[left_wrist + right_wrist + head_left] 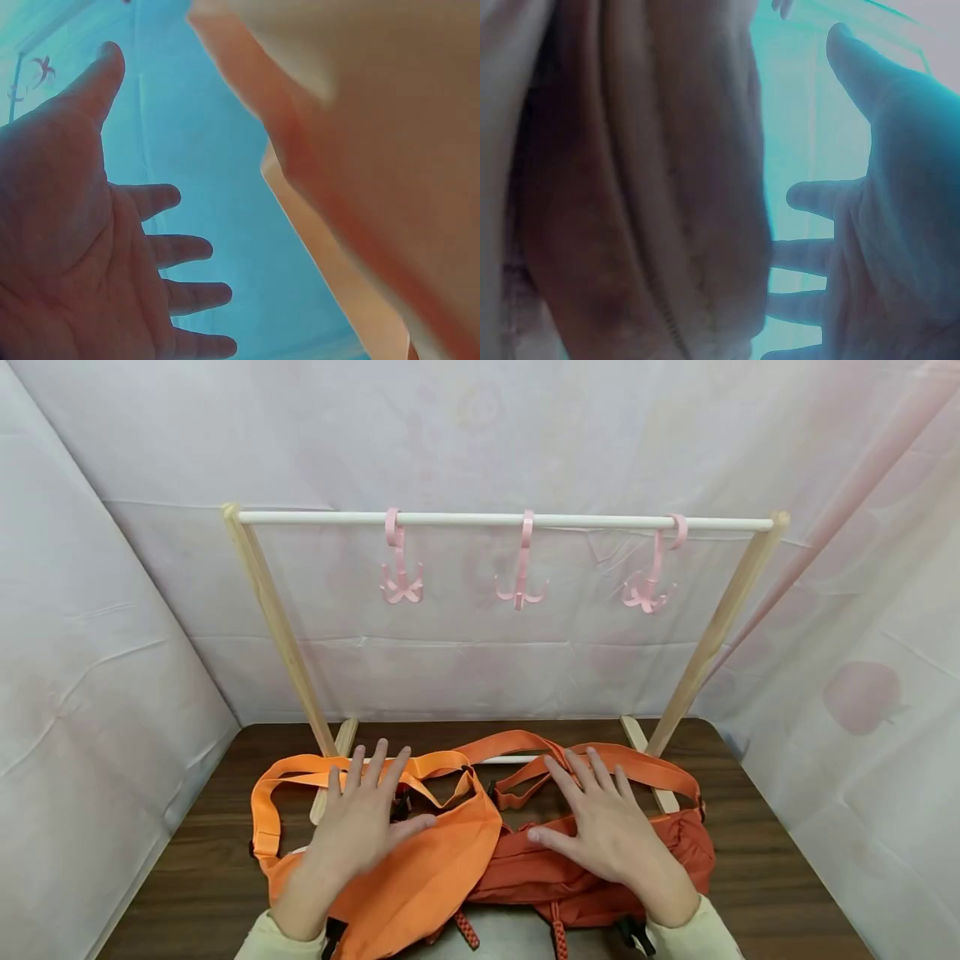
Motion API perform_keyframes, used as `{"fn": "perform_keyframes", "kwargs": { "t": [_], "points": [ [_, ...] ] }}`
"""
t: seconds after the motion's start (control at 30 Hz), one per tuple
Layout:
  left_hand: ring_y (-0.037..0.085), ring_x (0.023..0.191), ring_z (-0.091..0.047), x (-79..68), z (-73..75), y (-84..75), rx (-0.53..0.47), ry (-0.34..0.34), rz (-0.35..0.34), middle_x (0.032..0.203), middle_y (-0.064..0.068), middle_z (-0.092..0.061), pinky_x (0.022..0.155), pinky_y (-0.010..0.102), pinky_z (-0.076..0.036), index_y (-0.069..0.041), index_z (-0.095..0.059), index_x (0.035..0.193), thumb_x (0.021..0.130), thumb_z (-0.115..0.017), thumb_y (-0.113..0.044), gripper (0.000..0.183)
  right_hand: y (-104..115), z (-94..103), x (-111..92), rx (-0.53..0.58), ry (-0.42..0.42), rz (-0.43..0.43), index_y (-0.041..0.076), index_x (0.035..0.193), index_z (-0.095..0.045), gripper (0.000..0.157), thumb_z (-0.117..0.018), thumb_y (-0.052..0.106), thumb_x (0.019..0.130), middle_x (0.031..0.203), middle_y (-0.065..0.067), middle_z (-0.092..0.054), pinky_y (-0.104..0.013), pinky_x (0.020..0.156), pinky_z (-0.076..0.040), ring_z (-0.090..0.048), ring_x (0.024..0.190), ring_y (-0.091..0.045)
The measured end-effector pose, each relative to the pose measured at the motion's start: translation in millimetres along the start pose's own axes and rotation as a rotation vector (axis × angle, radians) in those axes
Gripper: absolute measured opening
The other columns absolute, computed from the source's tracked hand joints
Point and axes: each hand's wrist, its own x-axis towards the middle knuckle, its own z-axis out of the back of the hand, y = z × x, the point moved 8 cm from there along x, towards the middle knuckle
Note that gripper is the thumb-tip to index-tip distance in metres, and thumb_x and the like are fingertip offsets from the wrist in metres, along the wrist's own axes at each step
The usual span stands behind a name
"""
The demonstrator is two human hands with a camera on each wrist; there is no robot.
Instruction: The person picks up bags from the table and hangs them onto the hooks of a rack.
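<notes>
My left hand [358,822] is spread with straight fingers over a bright orange waist bag [431,881], holding nothing. To its right, my right hand [611,827] spreads in the same way above a rust-red waist bag [517,864]. Both bags lie side by side on the table, their straps looped toward the back. In the left wrist view the palm and straight fingers [154,201] stand apart from the orange fabric. The right wrist view shows the other palm beside the dark red fabric [705,187]; whether its fingertips touch the cloth I cannot tell.
Behind the bags stands a wooden rack with a white rail [465,518]. From it hang a left pink hook [401,581], a middle pink hook [522,568] and a right pink hook [648,589]. The brown table [202,843] is enclosed by pale curtains [90,635].
</notes>
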Motion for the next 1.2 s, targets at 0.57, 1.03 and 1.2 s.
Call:
{"fn": "perform_keyframes", "kwargs": {
  "t": [0.57, 1.03, 1.2],
  "points": [
    [0.057, 0.148, -0.034, 24.1, 6.6, 47.8, 0.152, 0.014, -0.057, 0.161, 0.030, -0.040, 0.113, 0.079, -0.024, -0.006, -0.047, 0.160, 0.085, -0.092, -0.037, 0.093, 23.6, 16.9, 13.1, -0.025, 0.055, 0.051, 0.026, 0.168, -0.036, 0.101, -0.044, 0.090, 0.090, 0.170, -0.012, -0.035, -0.071, 0.121, -0.020, -0.025, 0.158, -0.043],
    [0.050, 0.125, -0.058, 41.3, -23.5, 58.0, 0.269, 0.093, -0.121, 0.133, 0.023, -0.062, 0.110, 0.071, -0.038, 0.000, -0.058, 0.143, 0.083, -0.093, -0.037, 0.079, 54.0, 14.7, 21.6, -0.067, 0.090, 0.126, 0.028, 0.169, -0.033, 0.097, -0.042, 0.088, 0.093, 0.169, -0.009, -0.037, -0.068, 0.122, -0.021, -0.024, 0.158, -0.039],
    [0.045, 0.108, -0.062, 48.0, -32.8, 61.5, 0.294, 0.097, -0.113, 0.117, 0.019, -0.062, 0.101, 0.068, -0.046, 0.000, -0.061, 0.131, 0.082, -0.094, -0.038, 0.070, 61.7, 14.0, 26.2, -0.065, 0.099, 0.145, 0.029, 0.169, -0.034, 0.094, -0.046, 0.086, 0.094, 0.170, -0.006, -0.035, -0.067, 0.123, -0.019, -0.025, 0.159, -0.036]
  ]
}}
